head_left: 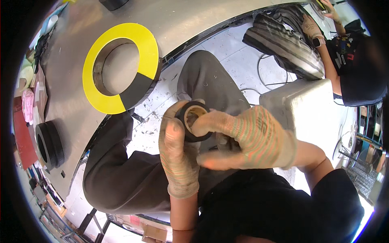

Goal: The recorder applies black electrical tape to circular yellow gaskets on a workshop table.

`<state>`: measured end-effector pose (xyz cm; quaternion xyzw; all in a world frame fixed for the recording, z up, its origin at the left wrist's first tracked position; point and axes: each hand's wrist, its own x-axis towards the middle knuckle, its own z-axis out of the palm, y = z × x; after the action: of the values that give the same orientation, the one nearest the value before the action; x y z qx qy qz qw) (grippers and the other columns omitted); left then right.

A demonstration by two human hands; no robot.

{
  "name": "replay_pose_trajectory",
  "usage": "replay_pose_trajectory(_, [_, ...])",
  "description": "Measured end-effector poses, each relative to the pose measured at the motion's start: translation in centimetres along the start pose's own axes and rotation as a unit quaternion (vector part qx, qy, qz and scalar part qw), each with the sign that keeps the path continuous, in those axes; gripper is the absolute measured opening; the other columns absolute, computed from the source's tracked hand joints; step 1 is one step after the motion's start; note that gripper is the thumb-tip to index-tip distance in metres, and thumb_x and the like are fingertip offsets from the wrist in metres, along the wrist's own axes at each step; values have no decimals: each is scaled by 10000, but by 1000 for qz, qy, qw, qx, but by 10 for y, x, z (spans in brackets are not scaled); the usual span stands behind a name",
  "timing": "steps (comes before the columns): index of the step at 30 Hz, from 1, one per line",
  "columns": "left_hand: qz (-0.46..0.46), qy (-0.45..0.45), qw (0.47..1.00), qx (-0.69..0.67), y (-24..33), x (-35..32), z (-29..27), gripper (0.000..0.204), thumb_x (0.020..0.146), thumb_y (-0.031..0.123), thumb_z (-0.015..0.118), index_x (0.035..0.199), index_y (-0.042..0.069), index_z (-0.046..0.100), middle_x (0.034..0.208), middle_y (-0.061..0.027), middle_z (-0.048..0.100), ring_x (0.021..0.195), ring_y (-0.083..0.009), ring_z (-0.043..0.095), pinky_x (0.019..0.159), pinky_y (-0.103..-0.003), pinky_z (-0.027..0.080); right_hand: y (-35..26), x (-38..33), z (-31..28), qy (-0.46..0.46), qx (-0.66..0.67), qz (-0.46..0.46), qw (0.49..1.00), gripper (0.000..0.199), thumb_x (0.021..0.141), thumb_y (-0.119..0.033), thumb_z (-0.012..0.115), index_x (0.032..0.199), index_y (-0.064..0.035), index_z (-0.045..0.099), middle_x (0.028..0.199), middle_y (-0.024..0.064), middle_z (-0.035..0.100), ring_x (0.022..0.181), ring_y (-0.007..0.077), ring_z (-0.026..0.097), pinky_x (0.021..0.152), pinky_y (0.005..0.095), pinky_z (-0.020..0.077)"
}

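My left hand (pixel 178 150), in a striped knit glove, is closed around a small roll of black tape (pixel 182 114) with a tan core, held above my lap. Its thumb presses on the roll's near left side. My right hand (pixel 253 139), gloved alike, reaches in from the right. One of its fingers is hooked over the roll into the core; its thumb sticks out below, apart from the roll. The other right fingers are curled and partly hidden. On the table beyond lies a large flat ring (pixel 95 71), mostly yellow with one black section, overhanging the edge.
The metal table (pixel 174 20) curves along the left and far side. Two black rings (pixel 56 141) stand together at its left. A light box-shaped seat (pixel 283 99) is on my right. Farther right, another person (pixel 360 69) sits with a gloved hand by striped fabric (pixel 279 46).
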<state>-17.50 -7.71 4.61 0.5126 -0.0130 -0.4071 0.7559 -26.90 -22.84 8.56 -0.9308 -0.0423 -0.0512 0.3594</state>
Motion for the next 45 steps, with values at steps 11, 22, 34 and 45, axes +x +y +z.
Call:
replay_pose_trajectory(11, [39,-71,981,-176,-8,15,-12,668,975,409,600,1465,-6,418,1288,-141,560,1119,-233,548,992,-362,437,59,93,-37,188,11,-72,979,360,933,-344,661,1185,-88,645,1159,100,674,916,329,681,811,405,538])
replay_pose_trajectory(22, [54,-59,985,-154,13,59,2,593,902,215,652,1418,-19,479,1205,-54,614,990,-166,552,876,-311,438,76,173,-3,123,14,-138,983,449,966,-262,561,1382,-102,512,1318,139,607,1201,366,576,1047,453,439])
replay_pose_trajectory(34, [260,222,511,789,70,58,35,497,806,330,783,1137,12,592,1118,-165,592,1066,-355,546,933,-469,422,70,212,-30,142,15,-243,960,382,926,-252,598,1260,-67,606,1121,180,665,1063,383,618,927,459,494])
replay_pose_trajectory(45, [388,-39,425,817,156,57,-53,475,777,-15,625,1241,85,611,1276,-92,598,1255,-334,512,1139,-503,346,73,144,-46,171,-40,-237,955,367,870,-127,613,1228,-48,618,1100,154,680,970,347,648,886,429,514])
